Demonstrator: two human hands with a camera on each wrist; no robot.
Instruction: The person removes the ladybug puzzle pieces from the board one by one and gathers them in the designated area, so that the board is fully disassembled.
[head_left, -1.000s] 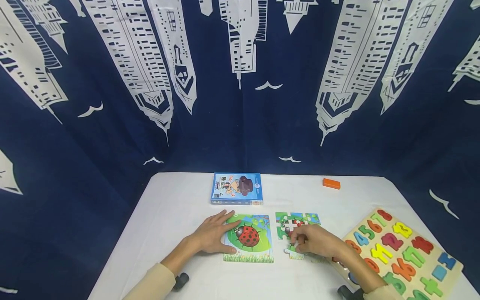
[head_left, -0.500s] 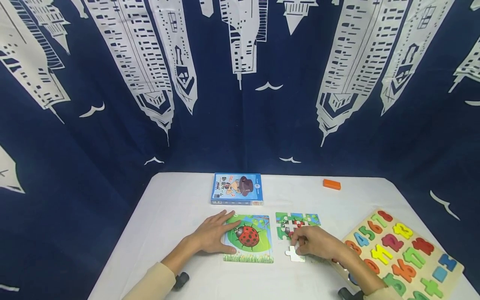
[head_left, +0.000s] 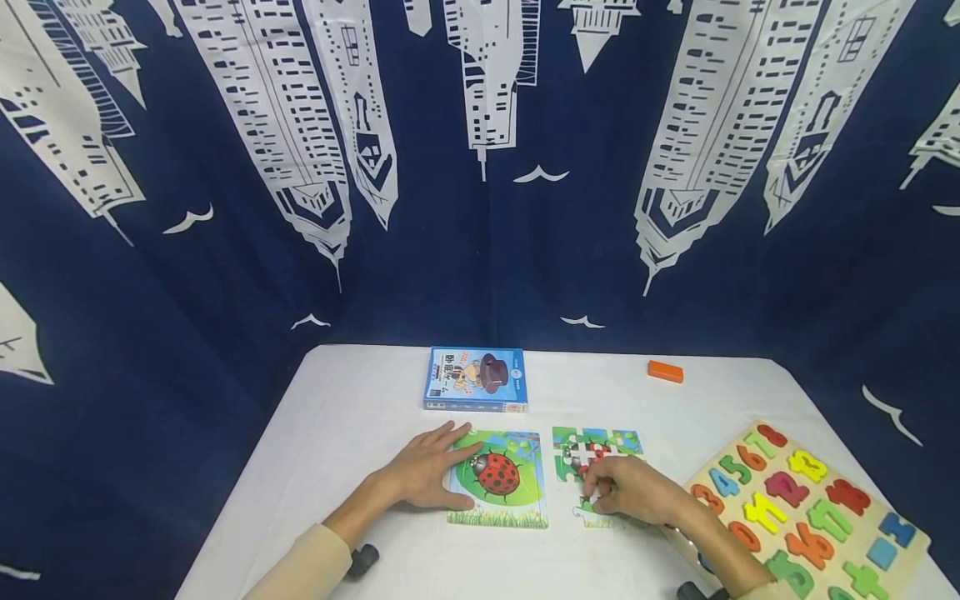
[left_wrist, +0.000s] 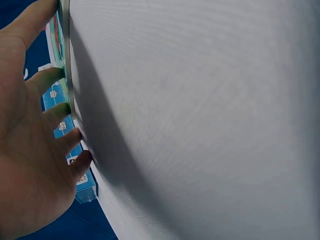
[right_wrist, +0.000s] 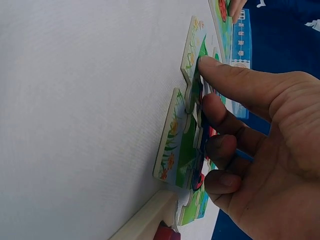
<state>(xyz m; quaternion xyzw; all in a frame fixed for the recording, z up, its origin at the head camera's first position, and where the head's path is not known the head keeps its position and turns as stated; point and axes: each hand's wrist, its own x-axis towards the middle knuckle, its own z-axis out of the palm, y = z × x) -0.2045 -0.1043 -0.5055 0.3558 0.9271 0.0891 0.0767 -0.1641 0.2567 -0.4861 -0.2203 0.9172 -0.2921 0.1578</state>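
Observation:
My left hand [head_left: 427,475] lies flat, fingers straight, on the left edge of a ladybird puzzle card [head_left: 502,479]; the left wrist view shows the hand [left_wrist: 30,150] against the card's edge [left_wrist: 64,50]. My right hand [head_left: 630,492] sits on a part-built jigsaw [head_left: 596,446] right of the card. Its thumb and bent fingertips [right_wrist: 207,102] hold a green, grass-edged piece [head_left: 595,517] at the jigsaw's near left corner. The right wrist view has the thumb tip on that piece [right_wrist: 192,50], with another joined piece [right_wrist: 172,145] beside it.
A blue game box [head_left: 476,379] lies behind the card on the white table [head_left: 360,417]. An orange block [head_left: 665,371] sits at the back right. A wooden number board [head_left: 802,508] with coloured digits fills the right front. Dark patterned cloth hangs all around.
The loose piece showed its white back half a second ago; it now lies picture side up against the jigsaw's near left corner under my right hand. The left hand has not moved.

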